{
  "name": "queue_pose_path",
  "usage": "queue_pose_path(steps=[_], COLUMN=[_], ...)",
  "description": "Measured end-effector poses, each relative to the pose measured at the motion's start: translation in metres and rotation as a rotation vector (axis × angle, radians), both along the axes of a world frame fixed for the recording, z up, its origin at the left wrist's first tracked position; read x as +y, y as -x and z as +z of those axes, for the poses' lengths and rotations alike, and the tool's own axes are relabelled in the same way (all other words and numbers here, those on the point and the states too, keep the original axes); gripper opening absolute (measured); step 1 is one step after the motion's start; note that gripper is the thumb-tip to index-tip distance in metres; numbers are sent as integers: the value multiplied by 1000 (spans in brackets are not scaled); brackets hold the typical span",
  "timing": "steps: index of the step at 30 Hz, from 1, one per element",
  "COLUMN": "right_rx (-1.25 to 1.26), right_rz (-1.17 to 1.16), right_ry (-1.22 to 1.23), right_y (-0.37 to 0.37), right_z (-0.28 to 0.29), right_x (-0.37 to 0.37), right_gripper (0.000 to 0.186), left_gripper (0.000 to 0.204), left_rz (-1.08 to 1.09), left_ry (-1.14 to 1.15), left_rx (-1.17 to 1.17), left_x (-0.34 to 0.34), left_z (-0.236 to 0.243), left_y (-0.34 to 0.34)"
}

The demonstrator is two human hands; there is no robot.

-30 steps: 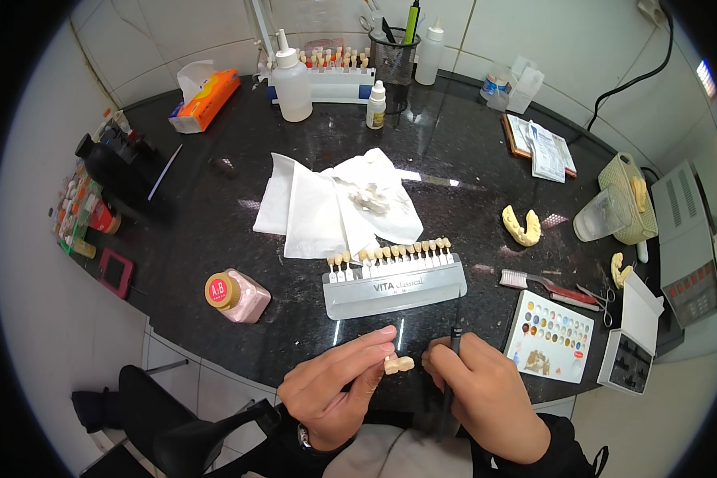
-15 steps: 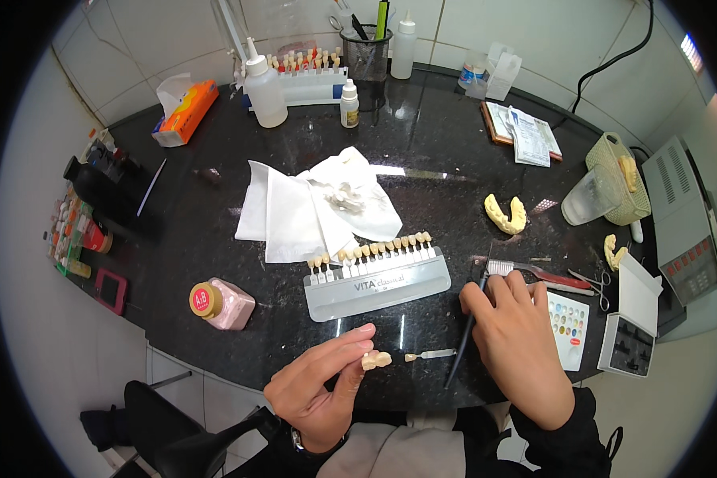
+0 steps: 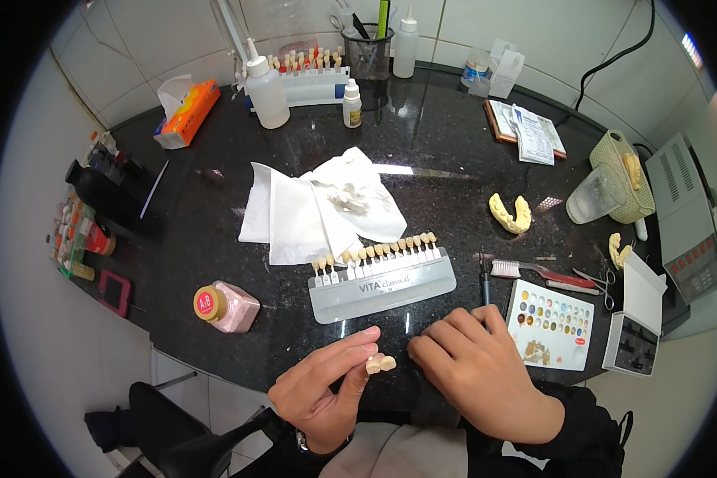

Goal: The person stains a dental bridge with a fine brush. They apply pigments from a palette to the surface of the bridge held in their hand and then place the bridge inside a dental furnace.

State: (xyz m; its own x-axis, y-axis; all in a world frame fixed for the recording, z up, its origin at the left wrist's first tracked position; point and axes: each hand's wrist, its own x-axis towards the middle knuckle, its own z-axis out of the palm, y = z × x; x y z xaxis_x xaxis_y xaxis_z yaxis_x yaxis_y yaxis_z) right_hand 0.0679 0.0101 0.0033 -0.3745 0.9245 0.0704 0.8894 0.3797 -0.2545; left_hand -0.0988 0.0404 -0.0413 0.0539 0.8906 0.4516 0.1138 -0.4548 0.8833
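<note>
My left hand (image 3: 319,398) holds a small cream dental piece (image 3: 381,363) between fingertips and thumb. My right hand (image 3: 474,374) lies low on the black counter (image 3: 183,239), right of it, fingers curled over, their tips hidden; I cannot make out what they grip. A dark-handled brush (image 3: 485,280) lies just beyond this hand. Behind both hands stands a grey shade guide (image 3: 382,295) with a row of tooth tabs. A paint palette (image 3: 558,327) sits right beside my right hand. A pink jar with gold lid (image 3: 239,315) is to the left.
Crumpled tissues (image 3: 291,215), yellow dental casts (image 3: 510,219), a toothbrush (image 3: 558,276), scissors (image 3: 601,279), an open box (image 3: 629,350), a cup (image 3: 593,195), a basket (image 3: 641,207), bottles (image 3: 271,103), a tissue box (image 3: 183,119), a machine (image 3: 685,223) and a black chair (image 3: 159,418) surround me.
My right hand left the dark brush on the counter, then moved left and down over the loose shade tab seen half a second ago, now hidden. My left hand stayed nearly still.
</note>
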Motion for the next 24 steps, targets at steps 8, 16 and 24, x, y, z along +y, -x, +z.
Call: queue_pose_path(steps=[8, 16, 24], right_rx=[222, 1000, 1461], right_rz=[-92, -436, -541], right_ry=[-29, 302, 482], right_y=[-1, -2, 12], right_z=[-3, 13, 1], right_x=[11, -1, -14], right_gripper=[16, 17, 12], left_gripper=[9, 11, 18], left_rz=[-4, -36, -47], left_ry=[-13, -51, -6], left_rx=[10, -48, -34], left_x=[0, 0, -2], left_z=[0, -3, -4], left_y=[0, 3, 5])
